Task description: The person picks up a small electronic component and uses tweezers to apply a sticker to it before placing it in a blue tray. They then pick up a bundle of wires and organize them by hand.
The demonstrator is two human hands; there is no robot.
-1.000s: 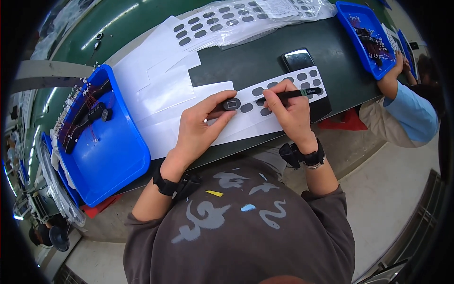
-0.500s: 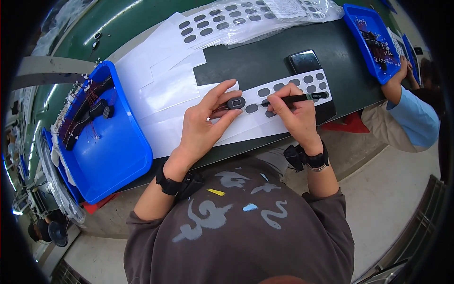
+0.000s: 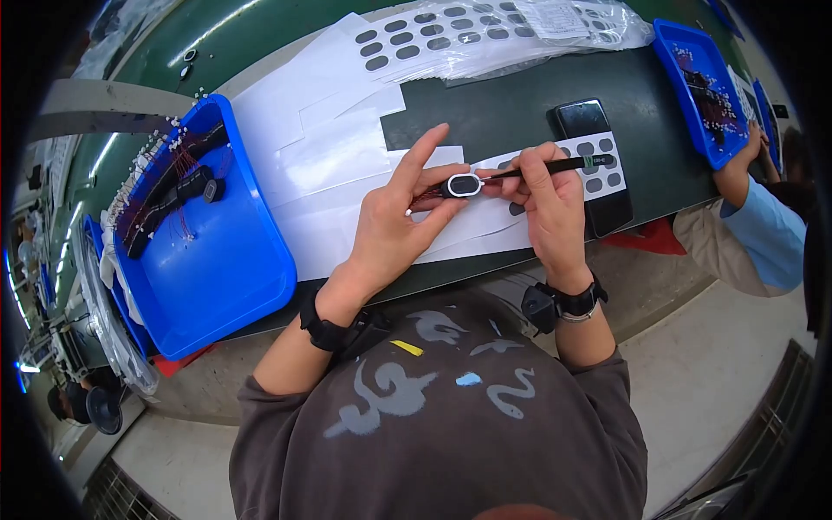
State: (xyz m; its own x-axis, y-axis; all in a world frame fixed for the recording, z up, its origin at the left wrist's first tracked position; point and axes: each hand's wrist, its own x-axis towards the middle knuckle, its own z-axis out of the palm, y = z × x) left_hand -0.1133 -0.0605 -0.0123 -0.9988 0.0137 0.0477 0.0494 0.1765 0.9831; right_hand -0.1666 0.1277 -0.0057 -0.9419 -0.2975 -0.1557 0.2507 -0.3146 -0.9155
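Observation:
My left hand [image 3: 394, 230] pinches a small oval part [image 3: 464, 185] with a white rim and dark centre; thin red wires trail from it under my fingers. My right hand [image 3: 546, 208] holds a black pen-like tool [image 3: 563, 165] whose tip meets the oval part. Both hands hover over a white sheet with dark oval pads [image 3: 598, 169] lying on a dark green mat [image 3: 485, 113]. A black phone-like slab [image 3: 582, 117] lies under that sheet.
A blue bin [image 3: 217, 286] at left holds black parts with red wires [image 3: 169, 199]. White sheets [image 3: 329, 147] lie beside it. A clear bag of oval-pad sheets [image 3: 485, 30] lies at the back. Another blue tray [image 3: 702, 87] stands right, where a person in a light-blue sleeve [image 3: 767, 234] works.
Both hands have lifted off the sheet and come closer to the camera. The oval part is now raised between my left fingers with the tool tip on it.

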